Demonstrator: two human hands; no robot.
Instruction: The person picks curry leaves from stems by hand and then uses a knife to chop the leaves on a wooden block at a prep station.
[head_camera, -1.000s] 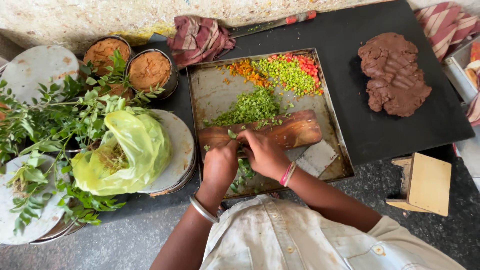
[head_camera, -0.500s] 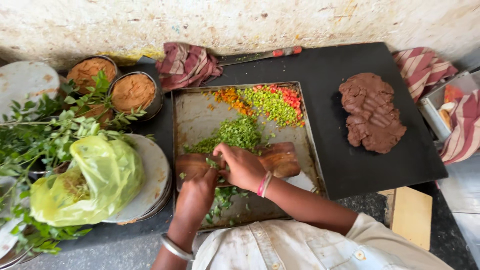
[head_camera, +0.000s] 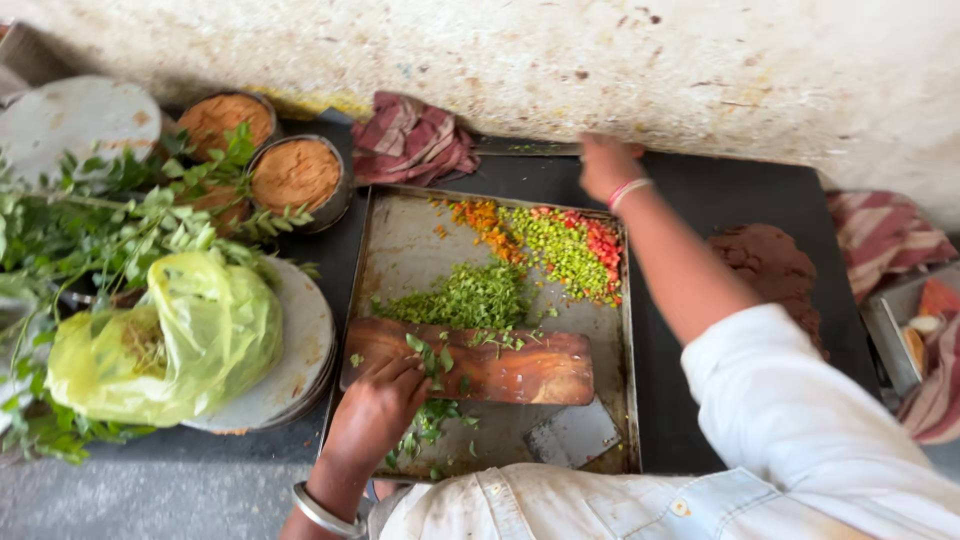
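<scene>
One wooden chopping board (head_camera: 480, 367) lies in the near half of one metal tray (head_camera: 400, 250) on the dark surface (head_camera: 690, 190), its long axis running left to right across the tray. The left hand (head_camera: 375, 410) rests with curled fingers on the board's left end among loose green leaves (head_camera: 430, 420), gripping nothing that shows. The right hand (head_camera: 605, 165) is stretched to the far edge by the wall, blurred, so I cannot tell whether it is closed. Two tins of brown powder (head_camera: 295, 175) and one yellow-green bag (head_camera: 180, 335) sit to the left.
</scene>
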